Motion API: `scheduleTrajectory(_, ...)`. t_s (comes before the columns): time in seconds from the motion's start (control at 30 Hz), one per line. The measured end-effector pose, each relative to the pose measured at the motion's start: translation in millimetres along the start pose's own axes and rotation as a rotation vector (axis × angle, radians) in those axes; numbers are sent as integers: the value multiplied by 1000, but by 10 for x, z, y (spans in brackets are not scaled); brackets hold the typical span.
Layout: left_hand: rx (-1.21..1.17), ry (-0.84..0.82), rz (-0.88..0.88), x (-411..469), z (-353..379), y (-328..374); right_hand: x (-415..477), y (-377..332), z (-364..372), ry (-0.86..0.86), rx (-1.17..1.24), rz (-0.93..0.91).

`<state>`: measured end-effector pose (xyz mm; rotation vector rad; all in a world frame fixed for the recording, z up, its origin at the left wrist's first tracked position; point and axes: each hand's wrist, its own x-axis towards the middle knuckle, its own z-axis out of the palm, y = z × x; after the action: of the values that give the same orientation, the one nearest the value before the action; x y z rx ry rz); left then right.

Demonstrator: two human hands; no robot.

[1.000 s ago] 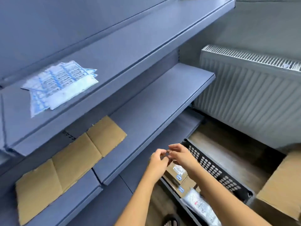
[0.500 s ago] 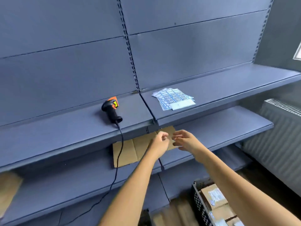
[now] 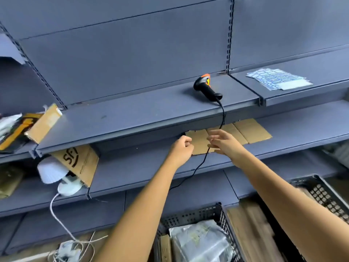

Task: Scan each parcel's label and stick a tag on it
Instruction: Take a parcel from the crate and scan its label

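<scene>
Shelving: grey-blue painted steel, flat shelves [image 3: 132, 114] on slotted uprights.

- 1 scanner [image 3: 207, 87]: black plastic pistol grip, orange head, lying on its side on the upper shelf. Its black cable [image 3: 223, 114] drops over the shelf edge and runs down just beside the right hand's fingers.
- 1 fanned stack of tag sheets [image 3: 277, 79]: glossy white with blue-edged rectangles, same shelf level, next bay right. The sheet count can't be read.
- 1 flattened cardboard strip [image 3: 251, 129]: brown corrugated, creased into panels, on the shelf below, behind both hands.
- 2 crates, black perforated plastic: the centre crate [image 3: 198, 212] is at floor level, the right crate [image 3: 321, 191] is partly cut off.
- Parcel [image 3: 200, 241]: crinkled grey poly bag inside the centre crate, well below the hands.
- 1 brown box [image 3: 79, 159] with black print leans under the upper shelf on the left.

Hands: 2, bare, raised close together in front of the cardboard.
- Left hand [image 3: 181, 146]: fingers curled into a loose fist.
- Right hand [image 3: 224, 142]: fingers half bent, with blurred tips pointing at the left.
- Can't tell whether either hand pinches anything.
</scene>
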<state>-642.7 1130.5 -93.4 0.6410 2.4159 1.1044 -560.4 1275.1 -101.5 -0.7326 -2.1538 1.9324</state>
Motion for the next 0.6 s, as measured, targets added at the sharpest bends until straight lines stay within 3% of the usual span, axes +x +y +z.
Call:
scheduleTrajectory(0.23, -20, -76, -166, -277, 52, -868, -71, 581, 562, -111, -192, 148)
scheduleTrajectory(0.47, 55, -196, -398, -598, 567, -1753, -137, 1711, 689, -238, -442, 331)
scheduleTrajectory(0.6, 65, -253, -546, -620, 884, -2392, -123, 2336, 802, -200, -403, 489)
